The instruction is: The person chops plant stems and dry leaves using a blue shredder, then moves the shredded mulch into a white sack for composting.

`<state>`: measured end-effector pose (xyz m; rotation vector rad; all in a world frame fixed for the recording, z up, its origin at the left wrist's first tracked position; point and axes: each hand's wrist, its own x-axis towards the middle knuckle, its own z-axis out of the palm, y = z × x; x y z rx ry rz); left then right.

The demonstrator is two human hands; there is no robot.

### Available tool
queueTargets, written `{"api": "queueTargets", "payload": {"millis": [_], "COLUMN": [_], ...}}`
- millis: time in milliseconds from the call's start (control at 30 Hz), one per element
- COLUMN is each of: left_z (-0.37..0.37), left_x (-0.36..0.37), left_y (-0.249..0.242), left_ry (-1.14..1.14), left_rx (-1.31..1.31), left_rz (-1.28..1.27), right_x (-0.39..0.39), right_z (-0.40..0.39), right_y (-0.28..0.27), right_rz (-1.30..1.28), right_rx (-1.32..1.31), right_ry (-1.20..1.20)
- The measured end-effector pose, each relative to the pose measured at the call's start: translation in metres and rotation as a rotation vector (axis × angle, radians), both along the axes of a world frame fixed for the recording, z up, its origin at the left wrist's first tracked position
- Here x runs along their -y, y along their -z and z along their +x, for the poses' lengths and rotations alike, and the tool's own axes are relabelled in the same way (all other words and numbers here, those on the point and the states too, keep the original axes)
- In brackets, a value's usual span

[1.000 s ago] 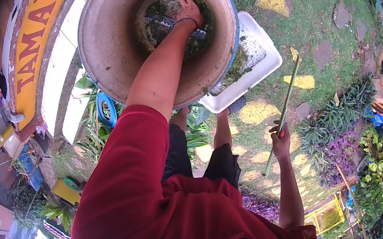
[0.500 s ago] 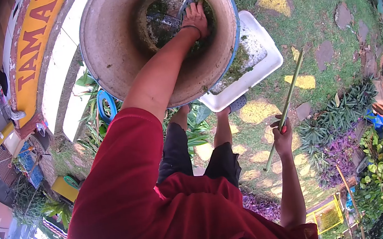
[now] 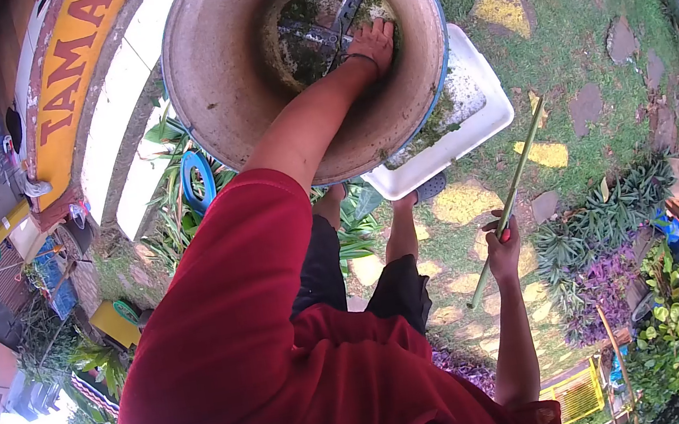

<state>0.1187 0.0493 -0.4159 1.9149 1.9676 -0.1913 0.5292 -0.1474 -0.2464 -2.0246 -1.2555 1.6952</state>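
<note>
My left hand (image 3: 372, 42) reaches deep into a large round drum (image 3: 221, 98) with a blue rim. Its fingers are stretched out over the bottom, on the side away from the blades, and nothing shows in them. Beside it lie crossed metal blades (image 3: 320, 32) fixed in the drum's bottom, with green clippings around them. My right hand (image 3: 503, 251) is closed round a long green stick (image 3: 519, 170), held out to the side at a slant. Something small and red shows at its fingers.
A white plastic tray (image 3: 493, 114) with clippings sits under the drum's right side. A blue ring-shaped object (image 3: 197, 181) is among plants on the left. A yellow sign wall (image 3: 76, 67) curves at upper left. Yellow-painted stepping stones (image 3: 465, 202) dot the grass; plants (image 3: 580, 233) border the right.
My left hand has come off the blade and shifted slightly toward me, its fingers now pointing right. My right hand keeps its grip on the stick. The whole view has shifted a little.
</note>
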Motion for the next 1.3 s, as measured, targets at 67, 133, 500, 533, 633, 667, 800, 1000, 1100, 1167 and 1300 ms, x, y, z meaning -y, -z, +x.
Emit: {"api": "queueTargets", "payload": {"millis": [67, 133, 500, 533, 633, 667, 800, 1000, 1100, 1167, 1300], "left_z": [0.0, -0.001, -0.026, -0.028, -0.054, -0.066, -0.078, -0.014, 0.037, 0.064, 0.109], "left_x": [0.003, 0.005, 0.013, 0.013, 0.025, 0.024, 0.05, 0.091, 0.114, 0.123, 0.162], "left_y": [0.0, -0.006, -0.046, -0.06, -0.12, -0.148, -0.268, -0.377, -0.374, -0.339, -0.244], "left_ry": [0.032, 0.053, 0.235, 0.188, -0.171, -0.274, -0.536, -0.423, -0.343, -0.164, -0.078], "left_rx": [-0.007, 0.086, 0.128, 0.166, 0.343, 0.482, 0.923, 1.334, 1.415, 1.063, 0.804], "left_rz": [0.004, -0.035, -0.137, -0.2, -0.359, -0.373, -0.341, -0.413, -0.446, -0.476, -0.201], "right_x": [0.002, 0.002, 0.004, 0.002, 0.011, 0.006, 0.001, -0.016, -0.017, -0.016, -0.007], "right_z": [0.001, 0.005, 0.008, 0.008, 0.017, 0.016, 0.014, 0.011, 0.015, 0.02, 0.036], "right_y": [0.001, 0.003, -0.016, -0.017, -0.028, -0.033, -0.04, -0.044, -0.055, -0.062, -0.058], "right_rz": [0.006, 0.038, 0.061, 0.059, 0.079, 0.079, 0.107, 0.156, 0.175, 0.168, 0.174], "right_rx": [-0.001, -0.005, 0.015, 0.02, -0.017, -0.007, -0.009, -0.076, -0.074, -0.033, -0.055], "right_ry": [-0.001, 0.001, -0.009, -0.009, 0.027, 0.01, -0.001, 0.009, 0.002, -0.016, 0.004]}}
